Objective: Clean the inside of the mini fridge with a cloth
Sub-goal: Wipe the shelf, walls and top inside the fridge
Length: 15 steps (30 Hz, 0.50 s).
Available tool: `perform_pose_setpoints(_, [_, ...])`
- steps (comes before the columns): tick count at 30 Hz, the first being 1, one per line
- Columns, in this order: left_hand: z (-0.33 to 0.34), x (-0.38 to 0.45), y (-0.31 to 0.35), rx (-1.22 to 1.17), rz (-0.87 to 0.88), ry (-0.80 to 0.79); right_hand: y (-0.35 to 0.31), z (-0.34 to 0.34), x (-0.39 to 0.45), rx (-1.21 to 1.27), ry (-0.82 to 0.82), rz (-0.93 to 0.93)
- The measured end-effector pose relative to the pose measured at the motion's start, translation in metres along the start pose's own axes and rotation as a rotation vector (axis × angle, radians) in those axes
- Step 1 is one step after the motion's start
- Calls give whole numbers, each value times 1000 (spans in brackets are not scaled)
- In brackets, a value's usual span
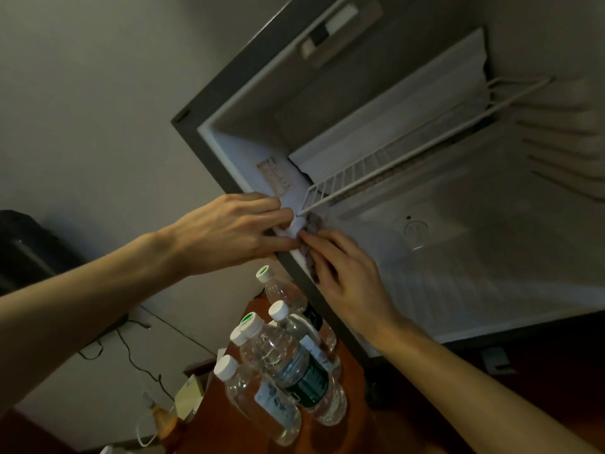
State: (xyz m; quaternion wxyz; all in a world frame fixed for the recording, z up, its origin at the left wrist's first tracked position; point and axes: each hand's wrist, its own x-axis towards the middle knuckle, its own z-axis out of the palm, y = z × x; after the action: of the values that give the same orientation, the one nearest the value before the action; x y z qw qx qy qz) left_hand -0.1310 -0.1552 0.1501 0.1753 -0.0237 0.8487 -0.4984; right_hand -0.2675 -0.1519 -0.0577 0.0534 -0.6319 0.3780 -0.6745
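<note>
- Here, open mini fridge [442,263] fills the view from 12 to 4 o'clock, tilted in the wide-angle view; interior pale, dim light.
- Wire shelf [386,168] runs across the cavity, its near corner ending just above the hands.
- Cloth [311,231], dark and bunched, lies on the fridge's left inner edge, at about centre frame, directly below the shelf corner.
- Right hand [347,276] comes in from 5 o'clock; its fingers [316,239] are curled onto the cloth, holding it against the fridge wall and frame edge.
- Left hand [229,231] reaches in from 9 o'clock; fingers extended fairly straight, tips resting on the fridge's front edge, touching or just beside the cloth. Whether they pinch any of it: cannot tell.
- Sticker label [275,175] on the inner left wall, at 12 o'clock from the left hand.
- Cluster of clear water bottles [278,362] with white caps stands on a reddish-brown desk [209,430] at 6 o'clock, below the hands and beside the fridge's outer wall.
- Dark cables [131,352] trail along the wall at 8 o'clock.
</note>
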Motion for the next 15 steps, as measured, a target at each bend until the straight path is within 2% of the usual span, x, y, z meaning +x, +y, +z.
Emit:
perform_pose_setpoints(4, [3, -1, 0, 7, 6, -3, 16, 5, -16, 40, 19, 39])
perform_pose_setpoints(8, [5, -2, -2, -5, 6, 21, 30, 10, 7, 140, 103, 100])
perform_pose_setpoints(15, [12, -5, -6, -22, 13, 21, 89, 32, 60, -30, 228, 115])
